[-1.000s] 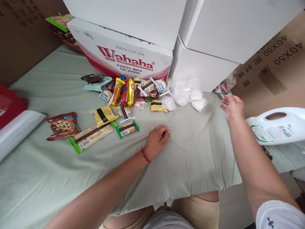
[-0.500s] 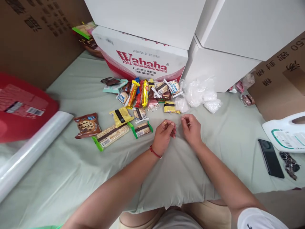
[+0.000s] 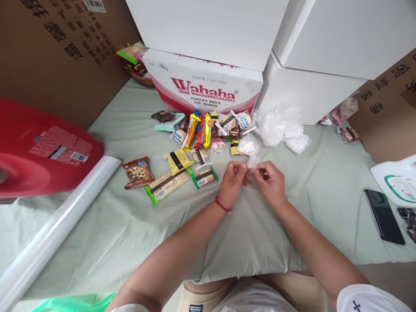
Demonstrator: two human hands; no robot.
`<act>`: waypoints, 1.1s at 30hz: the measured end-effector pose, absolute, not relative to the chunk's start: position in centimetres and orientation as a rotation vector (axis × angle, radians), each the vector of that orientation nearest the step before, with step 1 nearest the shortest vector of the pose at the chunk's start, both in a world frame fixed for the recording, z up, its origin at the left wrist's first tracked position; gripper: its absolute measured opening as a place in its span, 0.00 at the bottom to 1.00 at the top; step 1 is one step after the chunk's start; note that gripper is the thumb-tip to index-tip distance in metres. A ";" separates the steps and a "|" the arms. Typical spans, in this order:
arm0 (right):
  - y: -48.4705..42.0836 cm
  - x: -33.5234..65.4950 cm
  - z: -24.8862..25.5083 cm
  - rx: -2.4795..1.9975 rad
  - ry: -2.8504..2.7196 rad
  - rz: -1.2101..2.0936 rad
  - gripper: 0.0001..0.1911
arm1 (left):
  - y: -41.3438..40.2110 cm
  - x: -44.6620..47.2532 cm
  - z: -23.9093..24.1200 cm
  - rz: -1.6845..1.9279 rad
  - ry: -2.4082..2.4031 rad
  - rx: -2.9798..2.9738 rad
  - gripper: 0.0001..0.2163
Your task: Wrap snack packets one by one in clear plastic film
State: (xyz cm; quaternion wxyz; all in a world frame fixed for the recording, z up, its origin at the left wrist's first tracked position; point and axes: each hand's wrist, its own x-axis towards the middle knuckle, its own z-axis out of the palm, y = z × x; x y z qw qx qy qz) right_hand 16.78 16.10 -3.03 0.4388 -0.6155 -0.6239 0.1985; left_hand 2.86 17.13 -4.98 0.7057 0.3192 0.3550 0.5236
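Both my hands meet over the middle of the green-sheeted table (image 3: 97, 225), near its front edge. My left hand (image 3: 234, 182) and right hand (image 3: 271, 184) each pinch, thumb against forefinger, the lower edge of a small clear plastic bag (image 3: 250, 149), which stands up between them, just in front of the snack pile (image 3: 208, 130); the remaining fingers are curled in. Judgement on handling: the bag is a thin film, nearly weightless, limp and crinkly, likely to cling to itself and slip between dry fingertips; it will not break, but it could stretch or tear if pulled hard. Best hold is at the open rim, one layer per hand, rubbing the layers apart rather than tugging. More clear bags (image 3: 282, 130) lie heaped against the white box (image 3: 308, 91) toward the far right of the table. Wrapped biscuits and bars sit below the Wahaha carton (image 3: 208, 89); a cookie packet (image 3: 137, 172) and a green-ended wafer bar (image 3: 165, 186) lie nearer the left. A roll of clear film (image 3: 61, 221) runs along the left edge beside a red container (image 3: 42, 151); a black phone (image 3: 385, 216) lies near the right edge. Against half a second ago: then both hands rested close together on the sheet with no bag visibly between them; now the bag shows above the fingertips, the hands have closed up until they almost touch, and the view has swung slightly left.
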 end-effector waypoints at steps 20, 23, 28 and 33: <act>14.7 18.6 -4.9 -1.173 -0.813 1.083 0.17 | 17.1 2.5 -5.9 1.166 0.721 0.955 0.19; 15.4 20.2 -4.6 -1.079 -0.612 1.113 0.19 | 17.5 2.1 -5.5 1.170 0.700 0.730 0.21; 15.7 21.2 -4.4 -1.106 -0.692 1.146 0.15 | 17.9 1.2 -4.2 1.092 0.717 0.536 0.20; 15.3 20.5 -4.0 -1.185 -0.748 1.208 0.13 | 18.0 1.0 -3.9 1.016 0.738 0.585 0.22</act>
